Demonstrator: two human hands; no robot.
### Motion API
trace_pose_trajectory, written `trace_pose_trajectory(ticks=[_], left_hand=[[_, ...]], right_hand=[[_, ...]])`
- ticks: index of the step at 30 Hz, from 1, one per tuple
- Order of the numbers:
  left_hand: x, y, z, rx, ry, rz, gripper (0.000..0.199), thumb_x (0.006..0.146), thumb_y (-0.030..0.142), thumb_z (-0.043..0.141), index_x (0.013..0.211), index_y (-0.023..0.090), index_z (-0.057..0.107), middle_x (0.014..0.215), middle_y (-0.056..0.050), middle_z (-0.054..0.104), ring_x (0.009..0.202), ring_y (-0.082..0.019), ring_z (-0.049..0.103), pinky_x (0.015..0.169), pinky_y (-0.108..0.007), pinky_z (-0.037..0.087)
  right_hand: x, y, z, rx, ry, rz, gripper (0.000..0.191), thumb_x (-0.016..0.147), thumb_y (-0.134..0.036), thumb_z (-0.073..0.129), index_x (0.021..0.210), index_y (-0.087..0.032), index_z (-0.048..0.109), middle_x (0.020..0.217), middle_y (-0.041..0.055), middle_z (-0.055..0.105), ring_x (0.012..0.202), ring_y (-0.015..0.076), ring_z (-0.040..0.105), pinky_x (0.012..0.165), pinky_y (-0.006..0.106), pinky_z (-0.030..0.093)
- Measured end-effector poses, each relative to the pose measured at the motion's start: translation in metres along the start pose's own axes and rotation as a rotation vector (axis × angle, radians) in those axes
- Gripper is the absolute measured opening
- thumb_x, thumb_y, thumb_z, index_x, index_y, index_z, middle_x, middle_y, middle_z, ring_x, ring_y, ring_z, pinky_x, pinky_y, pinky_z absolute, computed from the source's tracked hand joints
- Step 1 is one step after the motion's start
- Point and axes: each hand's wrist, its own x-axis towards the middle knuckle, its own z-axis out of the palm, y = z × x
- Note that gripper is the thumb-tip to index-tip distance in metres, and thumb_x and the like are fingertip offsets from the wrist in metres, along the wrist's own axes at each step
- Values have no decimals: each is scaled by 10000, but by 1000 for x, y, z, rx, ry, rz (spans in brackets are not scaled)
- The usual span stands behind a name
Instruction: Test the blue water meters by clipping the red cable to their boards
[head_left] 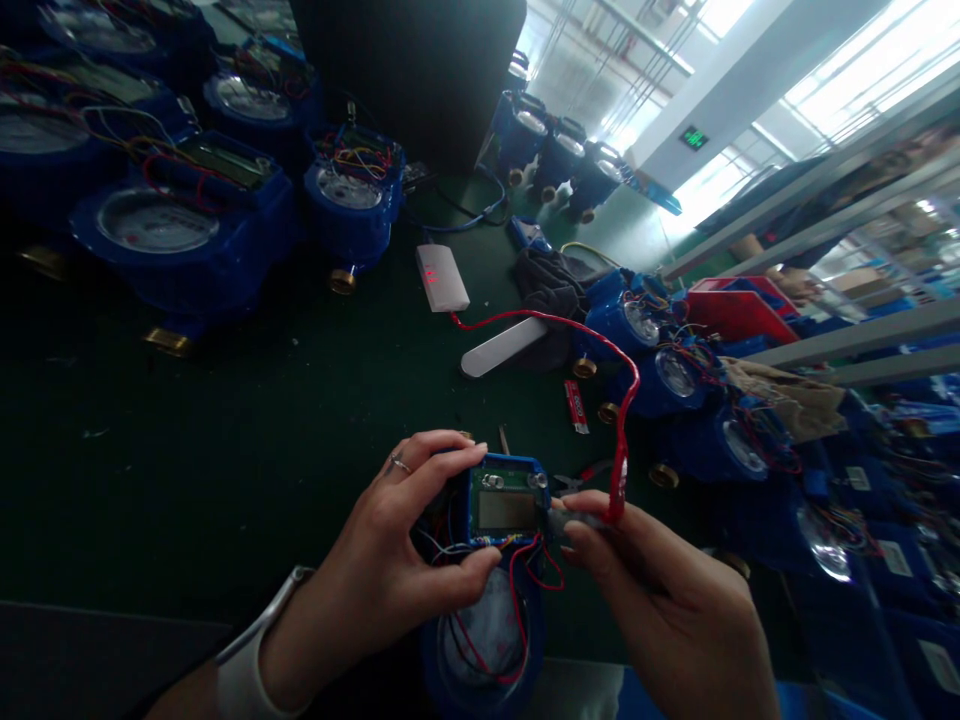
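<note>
In front of me a blue water meter [491,635] lies with its display box toward the far side. The box holds a green circuit board with an LCD screen [507,511], and thin red wires loop out over the round dial. My left hand [401,535] grips the box between fingers at its far edge and thumb at its near edge. Pinched in my right hand [667,590] is a dark connector [577,522] on a red cable [628,400], held against the box's right side. Whether it is plugged in is hidden.
The red cable runs to a white adapter box [442,278] with red lights. Nearby lie a silver bar [502,348], a red packet [576,406] and red-handled pliers [581,477]. Several blue meters [180,225] stand at left, others [694,430] at right, on the dark green table [300,450].
</note>
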Motion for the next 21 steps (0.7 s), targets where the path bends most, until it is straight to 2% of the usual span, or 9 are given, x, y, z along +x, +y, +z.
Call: trace_pose_trajectory(ticks=[2,5,7,12,21], left_hand=[[0,0,0,15,10,0,513,867,235,668,1347,305,504,1362,35,418,1252,-143,428,1074,-215,326],[-1,0,0,18,6,4,517,870,232,661,1354,311,497,1367,40,411,1253,-138,430,1079,-206,324],[-1,0,0,10,3,4,519,869,233,664,1354,310,496,1365,37,412,1254,-141,431,1081,-208,327],[-1,0,0,20,9,4,503,880,232,650,1354,304,497,1367,31,410,1259,-140,426,1081,-214,327],[-2,-1,0,17,6,6,506,874,230,663,1350,292,501,1367,14,417,1260,-161,430,1079,-242,338]], right_hand=[[0,1,-1,82,-45,43,220,1000,-98,548,1191,-204,569,1033,-53,616,828,16,644,754,24,543],[0,2,-2,242,-12,68,235,1010,-62,499,1199,-191,551,1087,-22,612,863,71,662,726,96,590],[0,3,-2,287,0,74,247,1004,-46,498,1196,-193,553,1085,-22,613,874,77,662,735,105,597],[1,7,-3,216,-63,77,223,1006,-83,532,1184,-212,570,1078,-33,609,898,75,658,754,114,599],[-4,4,-7,92,-53,54,193,1000,-101,548,1168,-191,579,1059,-42,614,858,27,646,785,50,550]])
